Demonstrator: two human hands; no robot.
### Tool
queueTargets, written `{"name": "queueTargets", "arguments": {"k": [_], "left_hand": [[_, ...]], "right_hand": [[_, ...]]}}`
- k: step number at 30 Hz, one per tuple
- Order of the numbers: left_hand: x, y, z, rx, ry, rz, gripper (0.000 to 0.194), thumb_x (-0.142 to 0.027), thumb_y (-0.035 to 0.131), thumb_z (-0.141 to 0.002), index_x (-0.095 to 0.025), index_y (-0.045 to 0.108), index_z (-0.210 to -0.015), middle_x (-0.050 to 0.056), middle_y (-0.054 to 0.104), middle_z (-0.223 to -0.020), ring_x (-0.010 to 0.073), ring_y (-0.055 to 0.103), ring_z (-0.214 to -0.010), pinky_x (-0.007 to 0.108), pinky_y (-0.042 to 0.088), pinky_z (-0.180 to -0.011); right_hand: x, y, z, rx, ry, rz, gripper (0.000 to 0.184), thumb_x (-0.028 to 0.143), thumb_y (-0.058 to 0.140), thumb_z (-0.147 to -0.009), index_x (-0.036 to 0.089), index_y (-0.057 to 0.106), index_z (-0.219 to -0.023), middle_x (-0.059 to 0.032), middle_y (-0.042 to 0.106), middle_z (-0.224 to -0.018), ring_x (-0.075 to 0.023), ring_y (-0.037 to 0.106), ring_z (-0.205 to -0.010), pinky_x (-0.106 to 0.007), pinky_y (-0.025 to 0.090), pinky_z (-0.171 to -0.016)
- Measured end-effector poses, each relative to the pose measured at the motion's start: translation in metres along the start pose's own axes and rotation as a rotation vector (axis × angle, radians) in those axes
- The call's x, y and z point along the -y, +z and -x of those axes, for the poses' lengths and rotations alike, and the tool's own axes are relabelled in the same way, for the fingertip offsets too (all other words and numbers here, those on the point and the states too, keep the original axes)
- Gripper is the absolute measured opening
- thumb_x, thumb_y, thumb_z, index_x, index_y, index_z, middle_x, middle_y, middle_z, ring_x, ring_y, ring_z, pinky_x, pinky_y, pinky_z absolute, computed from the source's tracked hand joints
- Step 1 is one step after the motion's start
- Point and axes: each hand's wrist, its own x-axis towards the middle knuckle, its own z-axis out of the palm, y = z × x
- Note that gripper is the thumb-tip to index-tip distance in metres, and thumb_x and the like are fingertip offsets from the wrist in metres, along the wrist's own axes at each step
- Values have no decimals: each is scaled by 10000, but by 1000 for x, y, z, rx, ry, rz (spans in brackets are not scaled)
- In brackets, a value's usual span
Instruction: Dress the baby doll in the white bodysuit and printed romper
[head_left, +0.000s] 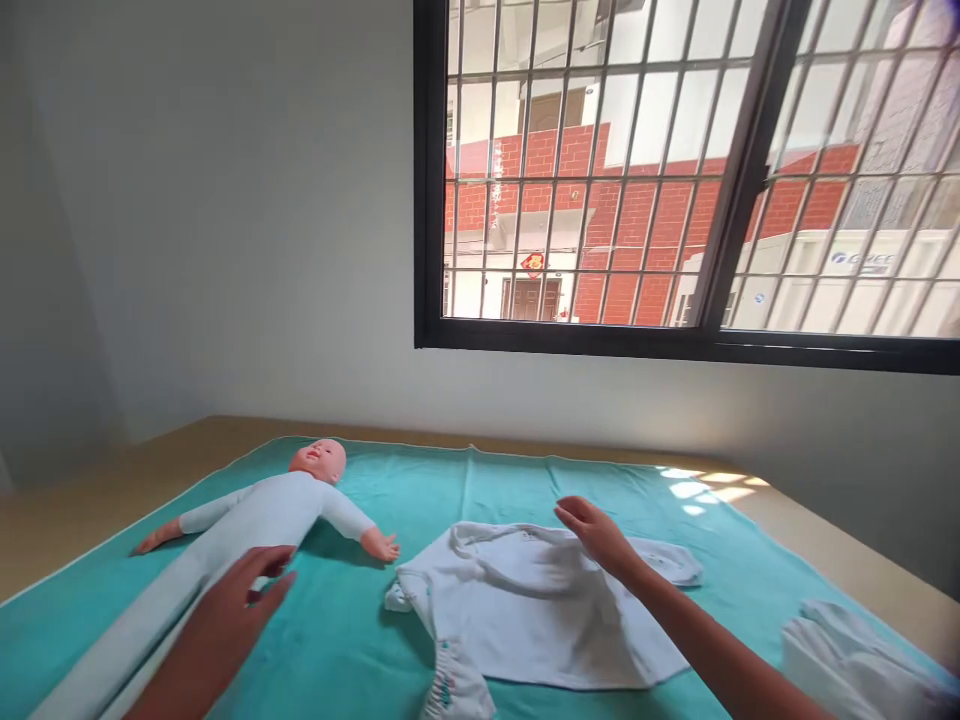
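A baby doll (259, 520) with a white body lies on its back at the left, head toward the wall, arms spread. My left hand (244, 605) hovers over the doll's lower body, its thumb and fingers apart and nothing between them. A small white baby shirt (547, 620) is laid out in the middle, its sleeves spread to the sides and a patterned cuff at the near left. Above the shirt's right upper part is my right hand (596, 530), fingers stretched to the left and holding nothing. I cannot tell whether it touches the fabric.
A teal cloth (345, 640) covers most of the wooden table (806, 545). Crumpled white fabric (847, 650) lies at the near right. Behind the table stand a grey wall (225, 250) and a barred window (570, 335). Sunlight patches fall on the far right corner.
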Motion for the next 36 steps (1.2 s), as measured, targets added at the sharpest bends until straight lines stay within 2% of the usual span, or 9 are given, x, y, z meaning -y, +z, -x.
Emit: {"name": "queueTargets", "arguments": {"k": [4, 9, 14, 20, 23, 28, 31, 33, 36], "left_hand": [[-78, 73, 6, 217, 297, -159, 350, -402, 412, -882, -198, 646, -1042, 98, 660, -1156, 257, 574, -1141, 359, 420, -1030], [-140, 147, -16, 273, 249, -348, 268, -363, 576, -790, -138, 656, -911, 163, 643, -1108, 339, 546, -1134, 423, 437, -928], [-155, 164, -22, 285, 181, -348, 108, -203, 631, -672, -182, 541, -617, 126, 660, -920, 319, 578, -1037, 379, 437, -828], [-196, 169, -7, 144, 120, -117, 89, -257, 428, -846, -222, 454, -768, 1, 549, -661, 199, 556, -683, 300, 379, -665], [-238, 177, 7, 65, 130, 76, 187, -390, 397, -891, -227, 417, -800, -14, 549, -728, 165, 537, -704, 265, 382, -646], [-296, 192, 36, 161, 169, 370, 326, -518, 367, -905, -210, 474, -881, 22, 629, -886, 160, 595, -775, 250, 469, -669], [-306, 194, 53, 414, 247, 525, 367, -497, 547, -819, -213, 546, -1052, 60, 637, -1110, 193, 632, -912, 266, 510, -733], [-304, 189, 66, 550, 280, 593, 645, -402, 689, -704, -244, 472, -1291, 75, 570, -1274, 242, 602, -1064, 295, 513, -817], [-297, 168, 85, 588, 276, 586, 806, -317, 693, -680, -263, 357, -1412, 57, 594, -1248, 283, 584, -1105, 324, 510, -845]], "right_hand": [[-63, -85, 49, -474, -64, 520, 407, 469, 500, -802, 153, 633, -1021, -178, 641, -1129, -330, 593, -1085, -446, 412, -992], [-95, -99, 68, -444, -148, 776, 455, 358, 396, -885, 142, 593, -1233, -155, 583, -1307, -287, 513, -1244, -393, 366, -1072], [-92, -94, 67, -370, 90, 908, 578, 457, 430, -891, 132, 493, -1365, -155, 408, -1504, -343, 260, -1438, -581, 195, -1135], [-91, -97, 68, -358, 62, 863, 286, 361, 445, -890, 198, 645, -1015, -117, 479, -1454, -362, 263, -1427, -649, 188, -1093], [-86, -96, 66, -388, -20, 648, 179, 261, 451, -851, 205, 620, -872, -117, 551, -1371, -347, 296, -1409, -625, 153, -1120], [-54, -72, 68, -256, -101, -65, 238, 433, 385, -898, 248, 527, -945, -81, 659, -1135, -250, 609, -1075, -394, 485, -940], [-28, -46, 80, -51, -85, -632, 307, 564, 478, -865, 261, 500, -911, -34, 672, -923, -239, 644, -878, -373, 532, -806], [-15, -31, 91, 111, -50, -840, 360, 605, 529, -843, 257, 538, -936, -22, 662, -870, -233, 638, -848, -355, 532, -772], [-8, -16, 104, 350, -41, -1033, 321, 543, 584, -861, 242, 599, -969, -14, 669, -881, -205, 633, -854, -327, 518, -782]]}}
